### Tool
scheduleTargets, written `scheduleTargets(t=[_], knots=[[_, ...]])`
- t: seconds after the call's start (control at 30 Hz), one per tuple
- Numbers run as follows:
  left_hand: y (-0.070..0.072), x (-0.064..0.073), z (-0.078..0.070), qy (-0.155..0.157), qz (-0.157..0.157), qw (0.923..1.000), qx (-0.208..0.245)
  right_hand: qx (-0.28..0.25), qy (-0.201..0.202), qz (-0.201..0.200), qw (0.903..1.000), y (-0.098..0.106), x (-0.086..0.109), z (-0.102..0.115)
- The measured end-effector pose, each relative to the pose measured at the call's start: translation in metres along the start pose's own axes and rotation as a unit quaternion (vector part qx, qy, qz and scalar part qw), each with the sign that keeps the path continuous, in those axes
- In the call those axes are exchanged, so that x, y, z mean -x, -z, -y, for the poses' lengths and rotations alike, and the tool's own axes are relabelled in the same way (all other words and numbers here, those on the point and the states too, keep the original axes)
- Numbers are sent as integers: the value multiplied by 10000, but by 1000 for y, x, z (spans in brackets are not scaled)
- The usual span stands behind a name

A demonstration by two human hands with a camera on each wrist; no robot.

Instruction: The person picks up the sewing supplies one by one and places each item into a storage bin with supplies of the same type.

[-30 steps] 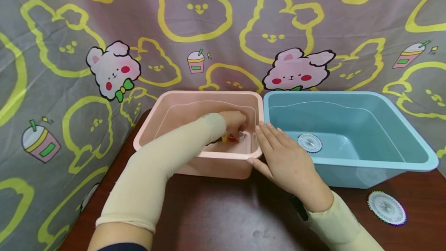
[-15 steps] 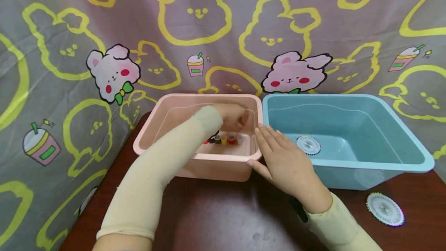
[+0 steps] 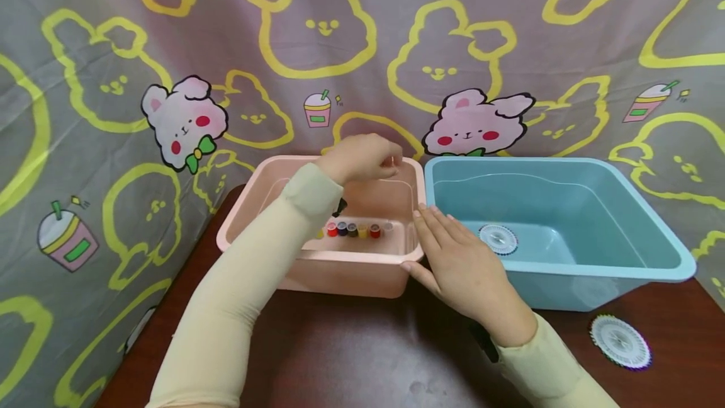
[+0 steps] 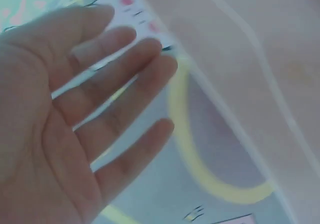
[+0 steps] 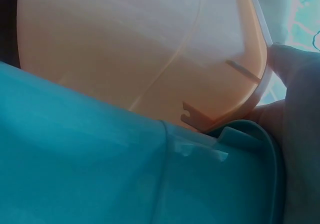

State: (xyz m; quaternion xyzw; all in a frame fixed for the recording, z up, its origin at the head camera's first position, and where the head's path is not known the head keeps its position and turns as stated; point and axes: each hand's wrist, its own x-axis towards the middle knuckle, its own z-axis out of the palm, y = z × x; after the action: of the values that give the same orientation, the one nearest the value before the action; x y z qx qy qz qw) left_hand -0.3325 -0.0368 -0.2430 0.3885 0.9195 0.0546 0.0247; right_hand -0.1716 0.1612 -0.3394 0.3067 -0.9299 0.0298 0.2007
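Observation:
Above the back right part of the pink bin [image 3: 345, 257], my left hand [image 3: 368, 157] is raised with nothing in it. The left wrist view shows that hand [image 4: 100, 94] with its palm bare and fingers loosely spread. A row of small coloured cylinders [image 3: 352, 230], red, dark, yellow and clear, stands on the pink bin's floor, partly behind my left sleeve. My right hand [image 3: 461, 263] rests at the bin's front right corner, straight fingers along the side rim and thumb at the front rim. In the right wrist view, its fingers [image 5: 290, 64] touch the pink rim.
A blue bin [image 3: 600, 271] stands right beside the pink one. Inside it lies a white wheel of pins [image 3: 498, 239]. Another pin wheel [image 3: 620, 342] lies on the dark wooden table [image 3: 340, 345] at the right. A patterned curtain [image 3: 374, 30] hangs behind.
My left hand has let go of the cylinders and risen up and back out of the pink bin, uncovering the row. My right hand has stayed at the rim.

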Motion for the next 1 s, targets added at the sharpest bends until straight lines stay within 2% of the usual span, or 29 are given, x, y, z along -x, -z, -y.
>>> scheduleTargets(t=[0.1,0.23,0.4,0.53,0.7,0.87,1.0], knots=[[14,13,-2,114,-515,9984,-182,0,14,-9,10000,0,-1,1],[30,33,-4,238,-1179,9922,-340,7,48,-40,10000,1,-1,1],[39,61,-14,471,-1822,9801,-634,12,15,13,10000,3,0,0],[34,79,-28,453,-2231,9704,-807,51,37,-47,10000,4,1,-1],[23,92,-40,365,-2361,9670,-881,57,62,-145,9999,5,0,-3],[9,103,-45,306,-2579,9615,-899,-339,36,-87,9994,6,-1,-2],[-3,111,-49,163,-2859,9540,-890,-725,60,-176,9972,6,0,-2]])
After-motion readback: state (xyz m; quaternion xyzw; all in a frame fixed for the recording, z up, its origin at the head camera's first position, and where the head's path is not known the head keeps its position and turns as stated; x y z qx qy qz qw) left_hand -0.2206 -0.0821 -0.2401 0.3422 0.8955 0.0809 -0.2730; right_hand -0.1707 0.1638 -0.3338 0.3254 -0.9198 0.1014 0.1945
